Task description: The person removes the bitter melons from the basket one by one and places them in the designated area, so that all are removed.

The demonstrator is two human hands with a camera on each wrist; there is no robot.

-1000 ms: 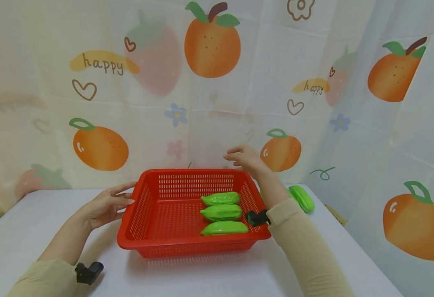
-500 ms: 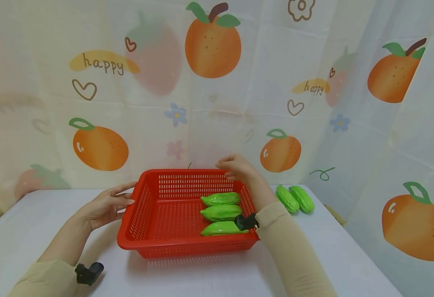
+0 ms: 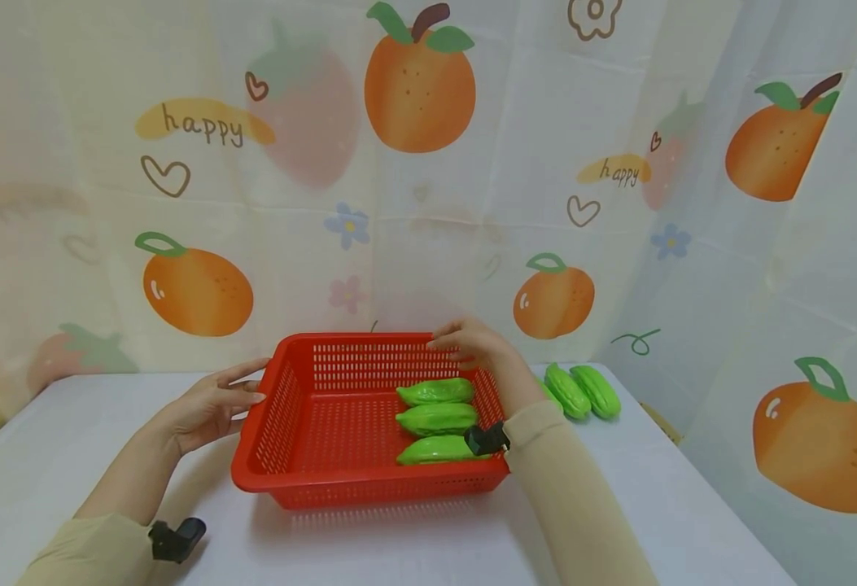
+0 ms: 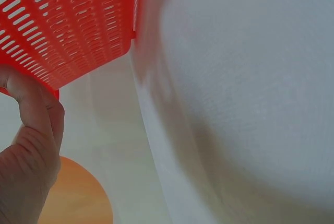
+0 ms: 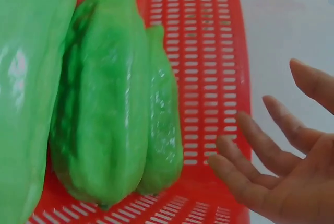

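A red slotted plastic basket (image 3: 347, 439) sits mid-table, with three glossy green bitter melons (image 3: 437, 419) lying side by side in its right part. At the left rim, my left hand (image 3: 208, 407) holds the basket, thumb at the edge; the left wrist view shows its bent fingers (image 4: 31, 98) against the rim. My right hand (image 3: 475, 343) hovers by the back right corner, fingers spread and slightly bent, with nothing in them. The right wrist view has this hand beside the back wall, apart from the middle melon (image 5: 102, 109). My right forearm hides part of the basket's right side.
More green bitter melons (image 3: 569, 392) lie on the white table (image 3: 692, 505) right of the basket, one partly behind my right sleeve (image 3: 582, 488). A fruit-print curtain (image 3: 428, 228) hangs close behind the table and along its right side.
My right hand has moved left and down toward the basket's back right corner, uncovering melons on the table at right. My left hand, the basket and the melons have stayed put.
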